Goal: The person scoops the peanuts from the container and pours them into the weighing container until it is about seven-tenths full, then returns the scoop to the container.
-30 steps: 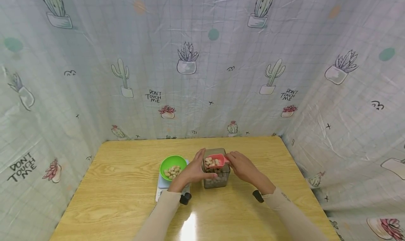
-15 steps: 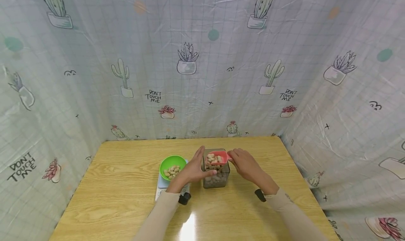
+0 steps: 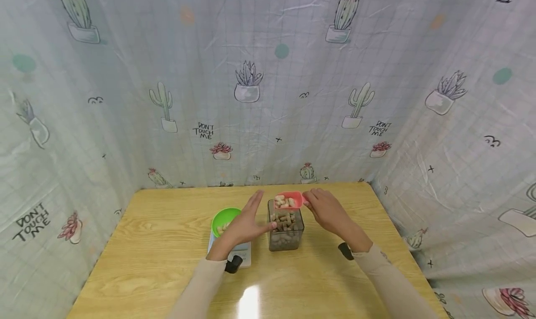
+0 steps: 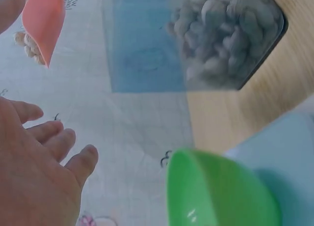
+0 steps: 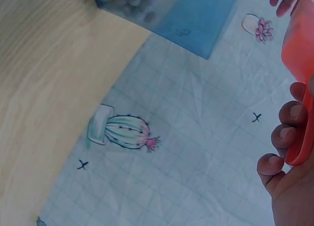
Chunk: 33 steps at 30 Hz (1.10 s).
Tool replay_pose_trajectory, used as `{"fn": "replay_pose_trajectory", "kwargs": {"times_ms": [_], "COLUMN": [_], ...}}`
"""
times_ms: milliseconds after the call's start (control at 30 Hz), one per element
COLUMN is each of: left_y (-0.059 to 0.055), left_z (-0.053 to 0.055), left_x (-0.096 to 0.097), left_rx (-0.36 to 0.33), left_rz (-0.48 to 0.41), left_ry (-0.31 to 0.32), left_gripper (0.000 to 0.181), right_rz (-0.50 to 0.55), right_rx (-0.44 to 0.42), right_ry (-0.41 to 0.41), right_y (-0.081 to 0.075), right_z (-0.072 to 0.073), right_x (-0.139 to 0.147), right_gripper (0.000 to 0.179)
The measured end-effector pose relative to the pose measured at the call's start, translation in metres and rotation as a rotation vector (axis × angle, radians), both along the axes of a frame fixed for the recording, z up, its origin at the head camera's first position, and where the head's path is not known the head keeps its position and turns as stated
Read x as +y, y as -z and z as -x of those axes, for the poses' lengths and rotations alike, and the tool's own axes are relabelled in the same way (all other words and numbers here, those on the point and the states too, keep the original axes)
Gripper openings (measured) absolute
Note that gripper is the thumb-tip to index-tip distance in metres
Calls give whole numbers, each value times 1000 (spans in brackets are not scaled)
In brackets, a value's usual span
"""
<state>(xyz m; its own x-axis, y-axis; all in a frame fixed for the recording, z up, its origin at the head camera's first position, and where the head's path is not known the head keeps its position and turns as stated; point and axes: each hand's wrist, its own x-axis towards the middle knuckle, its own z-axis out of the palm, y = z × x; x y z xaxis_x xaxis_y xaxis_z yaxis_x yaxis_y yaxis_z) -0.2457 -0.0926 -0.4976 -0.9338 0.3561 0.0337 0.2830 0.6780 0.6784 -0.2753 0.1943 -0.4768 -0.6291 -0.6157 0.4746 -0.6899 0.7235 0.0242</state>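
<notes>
My right hand (image 3: 328,211) grips the handle of a red scoop (image 5: 298,42), fingers curled round it. Several peanuts in their shells (image 3: 284,201) lie in the scoop, which is raised over the far rim of a clear grey container (image 3: 285,242) partly filled with more peanuts. Left of the container my left hand (image 3: 244,223) is held with fingers extended and nothing in it, its thumb tip near the rim in the head view. A green bowl (image 4: 235,196) with peanuts inside sits on a kitchen scale (image 3: 240,258), partly hidden by the left hand and wrist.
All of this stands on a wood-grain table (image 3: 159,244). A curtain (image 3: 268,123) printed with cacti hangs behind and on both sides, close to the table's edges. Light glares off the near part of the tabletop.
The scoop with its peanuts has risen from inside the container to above its rim. My left hand has drawn away from the container's side to the left, now covering more of the green bowl.
</notes>
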Motion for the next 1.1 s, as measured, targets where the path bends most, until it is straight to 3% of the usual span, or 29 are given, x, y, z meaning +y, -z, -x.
{"fn": "replay_pose_trajectory", "kwargs": {"times_ms": [200,333,533,733,1100], "left_y": [-6,-8,-10,-3,15], "left_z": [-6,-8,-12,-17,-27], "left_x": [-20,-34,-55,-74,-98], "left_rx": [48,86,79,82,108], "left_rz": [-18,15,38,37,97], "left_ry": [-28,-47,-107,-145,-124], "left_gripper": [99,97,98,99,107], "right_rz": [18,26,2,-28,-54], "right_rx": [24,41,24,8,-75], "right_ry": [-28,-40,-17,-4,-52], "right_y": [-11,-17,-23,-22,-9], "right_z": [5,6,8,8,8], "right_x": [-4,-9,-19,-35,-74], "right_gripper": [17,18,18,21,21]}}
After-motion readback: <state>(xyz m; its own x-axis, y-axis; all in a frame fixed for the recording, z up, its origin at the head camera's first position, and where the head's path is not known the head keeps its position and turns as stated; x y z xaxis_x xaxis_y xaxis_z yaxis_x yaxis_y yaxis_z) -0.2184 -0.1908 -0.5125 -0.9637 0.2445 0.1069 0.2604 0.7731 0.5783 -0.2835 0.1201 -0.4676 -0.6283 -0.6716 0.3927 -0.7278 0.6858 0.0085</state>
